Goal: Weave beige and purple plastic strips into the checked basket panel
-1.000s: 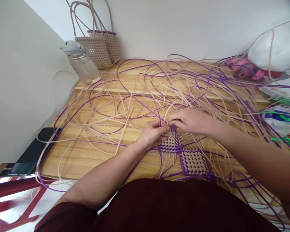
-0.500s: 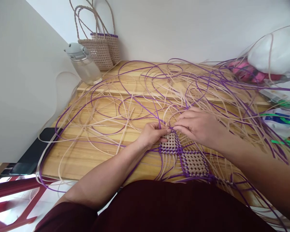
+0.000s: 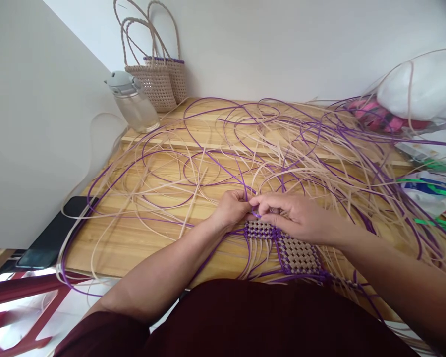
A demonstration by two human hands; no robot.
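On the wooden table lies a woven piece of beige and purple strips, with a second woven square joined at its lower right corner. My left hand pinches the upper left edge of the first square. Close against it, my right hand has its thumb and forefinger closed on a purple strip that bends in a small loop at the square's top edge. The upper part of that square is hidden behind my fingers. Long loose ends spread out from the weave on several sides.
Tangled beige and purple strips cover the table's back and right. A bottle and two woven bags stand at the back left. A dark phone lies at the left edge. Plastic bags sit at the right.
My right hand has moved left and down, up against my left hand, bringing the purple strip across the square's top edge. My left hand stays on the weave. The view has shifted slightly.
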